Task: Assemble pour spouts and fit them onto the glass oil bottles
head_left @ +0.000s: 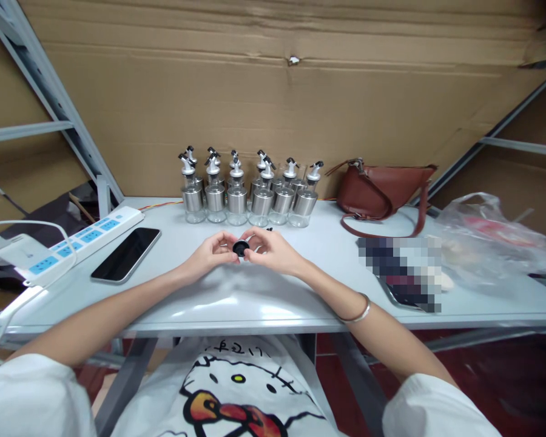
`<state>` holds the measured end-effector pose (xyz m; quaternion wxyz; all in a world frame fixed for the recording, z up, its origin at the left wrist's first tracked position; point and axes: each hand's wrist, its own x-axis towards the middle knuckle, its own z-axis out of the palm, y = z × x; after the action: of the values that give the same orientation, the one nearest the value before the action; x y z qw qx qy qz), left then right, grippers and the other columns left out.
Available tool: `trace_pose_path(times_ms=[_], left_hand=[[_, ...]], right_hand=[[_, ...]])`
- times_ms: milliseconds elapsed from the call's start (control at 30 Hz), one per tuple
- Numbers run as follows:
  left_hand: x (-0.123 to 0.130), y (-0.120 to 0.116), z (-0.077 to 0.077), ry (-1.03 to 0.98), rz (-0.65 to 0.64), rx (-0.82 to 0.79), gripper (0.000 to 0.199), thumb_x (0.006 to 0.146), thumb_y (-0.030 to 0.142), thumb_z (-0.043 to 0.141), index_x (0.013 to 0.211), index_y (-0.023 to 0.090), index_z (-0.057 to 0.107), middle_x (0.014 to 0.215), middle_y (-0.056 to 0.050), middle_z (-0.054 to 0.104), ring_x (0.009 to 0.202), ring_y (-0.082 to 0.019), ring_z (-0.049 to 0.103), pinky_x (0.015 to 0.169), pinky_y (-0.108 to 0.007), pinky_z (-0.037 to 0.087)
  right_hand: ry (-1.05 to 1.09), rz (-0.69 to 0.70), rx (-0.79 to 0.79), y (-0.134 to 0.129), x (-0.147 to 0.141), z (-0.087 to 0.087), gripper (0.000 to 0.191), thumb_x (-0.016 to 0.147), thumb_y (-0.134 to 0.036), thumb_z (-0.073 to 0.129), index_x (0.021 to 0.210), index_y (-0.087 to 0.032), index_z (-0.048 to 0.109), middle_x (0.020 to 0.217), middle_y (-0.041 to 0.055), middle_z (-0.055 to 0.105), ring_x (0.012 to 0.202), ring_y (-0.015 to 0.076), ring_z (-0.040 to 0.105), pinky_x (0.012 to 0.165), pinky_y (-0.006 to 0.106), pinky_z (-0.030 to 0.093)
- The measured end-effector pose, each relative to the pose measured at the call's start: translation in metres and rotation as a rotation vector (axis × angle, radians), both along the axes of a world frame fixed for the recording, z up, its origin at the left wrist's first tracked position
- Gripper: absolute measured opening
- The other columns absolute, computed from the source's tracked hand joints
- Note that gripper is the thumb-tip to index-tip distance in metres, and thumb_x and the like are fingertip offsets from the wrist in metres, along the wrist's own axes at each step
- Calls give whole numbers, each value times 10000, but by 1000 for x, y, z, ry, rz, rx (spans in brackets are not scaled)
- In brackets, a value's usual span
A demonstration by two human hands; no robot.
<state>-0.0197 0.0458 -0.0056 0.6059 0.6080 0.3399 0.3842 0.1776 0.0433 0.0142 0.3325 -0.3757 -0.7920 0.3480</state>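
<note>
A small round black part with a pale rim [241, 247] is held between both hands above the middle of the table. The fingers of my left hand [216, 250] pinch its left side. My right hand [267, 250] grips its right side with thumb and fingers. A tiny black piece [269, 229] shows just behind my right hand; its shape is hard to make out. Behind the hands stand several glass bottles with steel sleeves [237, 200], and many carry white and black pourer tops [236, 167].
On the left of the table [200, 312] lie a power strip [84, 241] with a charger [20, 252] and a dark phone [127, 255]. At the right are a brown bag [386, 191], a partly blurred device [404, 279] and a plastic bag [491, 243]. Cardboard [236, 97] stands behind.
</note>
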Motion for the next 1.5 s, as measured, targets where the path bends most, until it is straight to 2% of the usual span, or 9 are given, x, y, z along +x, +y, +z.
trace_pose_path(times_ms=[333, 533, 767, 967, 1167, 1300, 1500], left_hand=[[1, -1, 1, 69, 42, 83, 362, 619, 279, 795, 818, 173, 512, 834, 13, 593, 802, -151, 576, 759, -285, 437], [1, -1, -1, 104, 21, 134, 356, 641, 299, 783, 828, 177, 506, 839, 3, 556, 824, -162, 558, 732, -281, 447], [2, -4, -5, 173, 28, 212, 324, 676, 321, 724, 852, 189, 486, 877, -5, 535, 795, -156, 531, 712, -284, 434], [5, -9, -1, 242, 85, 236, 286, 613, 249, 658, 795, 197, 444, 814, 33, 488, 719, -130, 508, 696, -279, 416], [5, -11, -1, 323, 89, 295, 239, 578, 228, 594, 751, 205, 430, 725, 47, 509, 702, -139, 494, 688, -280, 409], [6, -14, -2, 368, 83, 336, 244, 612, 266, 622, 738, 208, 421, 698, 44, 527, 696, -145, 503, 651, -269, 401], [6, -21, -6, 442, 94, 419, 218, 649, 249, 606, 744, 204, 415, 681, 48, 515, 642, -125, 473, 618, -256, 375]], right_hand=[[12, 33, 3, 0, 2, 0, 254, 678, -239, 585, 923, -173, 585, 684, -13, 635, 652, 124, 606, 620, 249, 492], [-20, 41, -5, -1, 1, 1, 191, 688, -255, 584, 862, -193, 531, 658, -22, 633, 605, 119, 596, 610, 261, 490], [-67, 30, -13, -3, 1, 2, 166, 689, -247, 579, 822, -211, 486, 627, -34, 617, 609, 131, 596, 613, 269, 490], [-54, 91, -21, -3, 0, -1, 220, 687, -220, 592, 889, -207, 505, 652, -33, 628, 614, 129, 597, 653, 281, 511], [-111, 124, 26, -7, -2, -5, 225, 698, -203, 579, 909, -212, 502, 629, -50, 602, 575, 119, 559, 602, 242, 462], [-192, 107, 128, -11, -3, -4, 168, 690, -215, 580, 816, -219, 469, 612, -53, 576, 541, 113, 509, 558, 224, 396], [-275, 129, 187, -14, -3, -3, 145, 702, -217, 573, 806, -219, 473, 608, -59, 568, 506, 98, 449, 559, 212, 350]])
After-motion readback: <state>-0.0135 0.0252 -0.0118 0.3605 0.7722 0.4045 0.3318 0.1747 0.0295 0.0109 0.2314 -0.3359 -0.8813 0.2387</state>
